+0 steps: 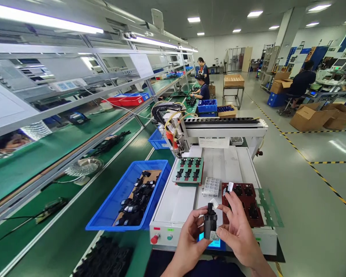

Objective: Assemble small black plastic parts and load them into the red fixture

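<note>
We are holding the black cylindrical part (210, 223) upright above the near edge of the machine bed (175, 207). Our left grip (187, 238) is clasping it between thumb and fingers. Our right grip (238, 231) is standing partly open, its fingers spreading while its thumb is touching the part beside a small label (214, 236). A white tag (230, 187) is showing at the raised fingertips.

Near the bed's right edge, a red-brown fixture (255, 191) is carrying black pieces, partly hiding behind our right grip. A label sheet (211, 187) is lying just beyond its left edge. Near the bed's left edge, a green fixture (175, 181) is bearing six black assemblies (187, 174). On the green surface (138, 252), a blue bin (109, 196) is resting beside the bed, black parts (137, 200) heaping towards its right edge
</note>
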### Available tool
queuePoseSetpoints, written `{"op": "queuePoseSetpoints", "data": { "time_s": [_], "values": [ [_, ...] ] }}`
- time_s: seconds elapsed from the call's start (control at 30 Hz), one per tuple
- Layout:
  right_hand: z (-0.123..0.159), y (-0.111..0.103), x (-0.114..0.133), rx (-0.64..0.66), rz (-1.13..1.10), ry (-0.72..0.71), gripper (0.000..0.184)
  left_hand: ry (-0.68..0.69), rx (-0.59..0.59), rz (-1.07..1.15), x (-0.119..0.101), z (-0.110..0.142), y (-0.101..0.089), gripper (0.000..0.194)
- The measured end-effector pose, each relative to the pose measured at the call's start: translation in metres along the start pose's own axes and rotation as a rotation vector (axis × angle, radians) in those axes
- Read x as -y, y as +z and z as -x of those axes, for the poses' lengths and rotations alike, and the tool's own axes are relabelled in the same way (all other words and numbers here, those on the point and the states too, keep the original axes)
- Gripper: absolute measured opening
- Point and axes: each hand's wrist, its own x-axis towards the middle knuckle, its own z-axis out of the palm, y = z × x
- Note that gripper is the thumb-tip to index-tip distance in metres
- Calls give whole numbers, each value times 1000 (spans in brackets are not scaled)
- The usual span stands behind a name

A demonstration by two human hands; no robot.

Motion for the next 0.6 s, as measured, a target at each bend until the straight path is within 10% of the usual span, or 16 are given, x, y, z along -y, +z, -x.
{"op": "queuePoseSetpoints", "data": {
  "time_s": [0.6],
  "values": [
    [-2, -2, 0, -36, 327, -16, 91, -43, 15, -75, 2, -7, 4, 47]
  ]
}}
